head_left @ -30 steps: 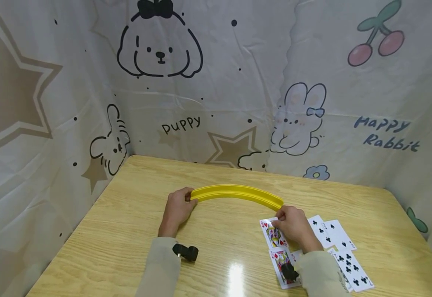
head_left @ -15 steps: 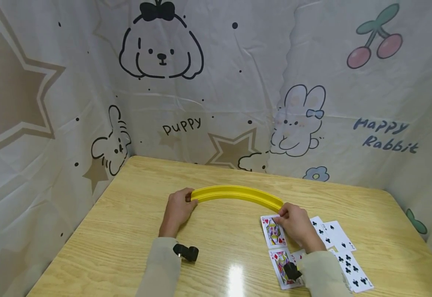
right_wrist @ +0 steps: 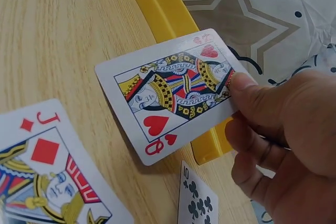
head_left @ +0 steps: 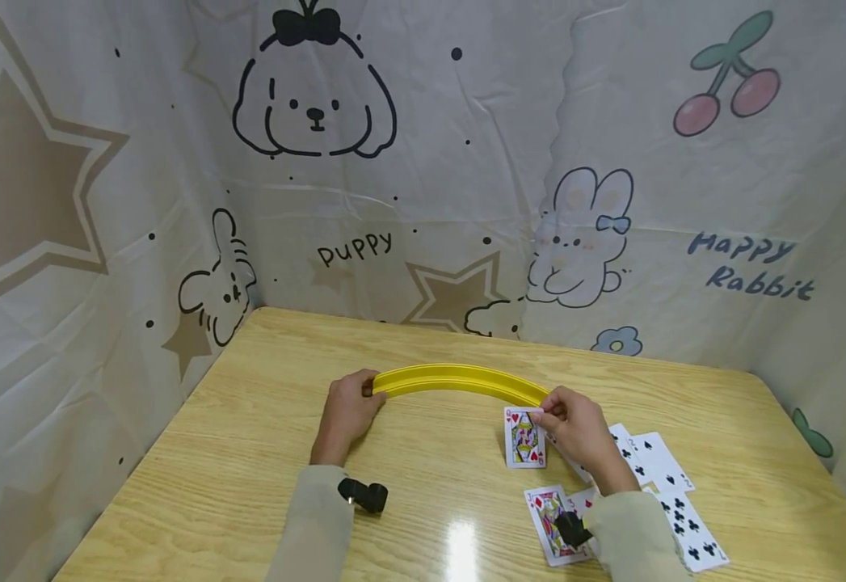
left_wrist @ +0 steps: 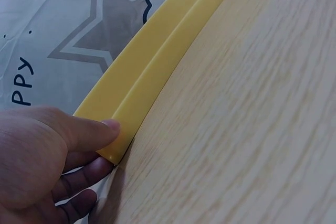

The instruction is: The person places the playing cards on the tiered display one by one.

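Pinching a queen of hearts [head_left: 523, 440] by one corner in the right hand [head_left: 575, 424], with the thumb on the printed face and the fingers curled in behind, leaving hardly any gap. Holding that card tilted up, face toward the head camera, just in front of the right end of a curved yellow strip [head_left: 459, 377]; cannot tell whether its lower edge touches the table [head_left: 430, 485]. Gripping the strip's left end in the left hand [head_left: 346, 408], with the thumb pressed on the front and the fingers bent around the end, closed down to the strip's thickness. Having a jack of diamonds [head_left: 546, 517] flat on the wood below the queen, beside a red card [head_left: 582, 503] mostly hidden by the right sleeve [head_left: 633, 533]. Having a two of spades [head_left: 662, 461] past the right wrist, beside one club card [head_left: 628, 454], with another club card [head_left: 693, 533] nearer the body. Showing in the right wrist view a ten of clubs [right_wrist: 197, 198] near the strip's end. Backing the table with a printed curtain [head_left: 430, 178].
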`<move>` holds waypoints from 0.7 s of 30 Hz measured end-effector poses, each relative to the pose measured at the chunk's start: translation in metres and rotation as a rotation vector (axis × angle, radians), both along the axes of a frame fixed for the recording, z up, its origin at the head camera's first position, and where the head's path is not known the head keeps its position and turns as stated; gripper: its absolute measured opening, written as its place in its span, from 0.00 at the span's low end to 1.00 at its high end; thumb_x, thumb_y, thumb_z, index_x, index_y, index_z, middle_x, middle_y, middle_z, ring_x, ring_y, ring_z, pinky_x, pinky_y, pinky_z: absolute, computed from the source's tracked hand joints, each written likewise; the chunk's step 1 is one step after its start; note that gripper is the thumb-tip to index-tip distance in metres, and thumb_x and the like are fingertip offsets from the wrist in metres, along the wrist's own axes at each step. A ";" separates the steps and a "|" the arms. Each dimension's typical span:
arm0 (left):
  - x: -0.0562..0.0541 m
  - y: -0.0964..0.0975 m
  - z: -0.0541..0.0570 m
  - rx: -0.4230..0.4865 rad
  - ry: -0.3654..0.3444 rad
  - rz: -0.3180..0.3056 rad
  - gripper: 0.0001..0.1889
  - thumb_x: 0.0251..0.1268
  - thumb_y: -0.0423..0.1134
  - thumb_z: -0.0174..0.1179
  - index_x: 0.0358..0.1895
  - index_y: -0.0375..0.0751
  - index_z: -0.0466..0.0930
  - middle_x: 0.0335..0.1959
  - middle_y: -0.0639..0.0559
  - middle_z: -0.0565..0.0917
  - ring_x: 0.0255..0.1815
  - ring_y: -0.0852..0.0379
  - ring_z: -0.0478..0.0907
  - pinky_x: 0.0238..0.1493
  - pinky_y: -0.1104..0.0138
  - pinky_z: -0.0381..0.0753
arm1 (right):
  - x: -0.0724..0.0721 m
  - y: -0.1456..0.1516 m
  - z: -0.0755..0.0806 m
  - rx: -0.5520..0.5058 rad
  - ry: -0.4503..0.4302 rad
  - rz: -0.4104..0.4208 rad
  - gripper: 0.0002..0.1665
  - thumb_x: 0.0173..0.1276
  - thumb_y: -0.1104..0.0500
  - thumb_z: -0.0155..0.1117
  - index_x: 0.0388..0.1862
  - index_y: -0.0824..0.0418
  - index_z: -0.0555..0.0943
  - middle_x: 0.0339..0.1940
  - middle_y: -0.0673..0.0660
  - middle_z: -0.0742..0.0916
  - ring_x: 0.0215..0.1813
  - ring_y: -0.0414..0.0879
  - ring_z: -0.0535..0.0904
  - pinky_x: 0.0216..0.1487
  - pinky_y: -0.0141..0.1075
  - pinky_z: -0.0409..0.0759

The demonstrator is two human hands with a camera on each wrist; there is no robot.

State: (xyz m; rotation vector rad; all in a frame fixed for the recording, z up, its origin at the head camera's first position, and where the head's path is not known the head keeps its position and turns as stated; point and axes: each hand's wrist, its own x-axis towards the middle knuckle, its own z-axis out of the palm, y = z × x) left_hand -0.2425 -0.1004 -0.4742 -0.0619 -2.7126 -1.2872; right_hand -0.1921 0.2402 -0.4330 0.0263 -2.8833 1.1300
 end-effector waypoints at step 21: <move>-0.002 0.000 -0.001 0.020 -0.016 0.002 0.19 0.63 0.32 0.70 0.57 0.35 0.83 0.46 0.44 0.85 0.44 0.52 0.81 0.49 0.58 0.82 | -0.005 -0.011 0.004 -0.078 0.023 -0.042 0.08 0.70 0.63 0.68 0.43 0.65 0.80 0.35 0.55 0.83 0.37 0.49 0.77 0.35 0.37 0.77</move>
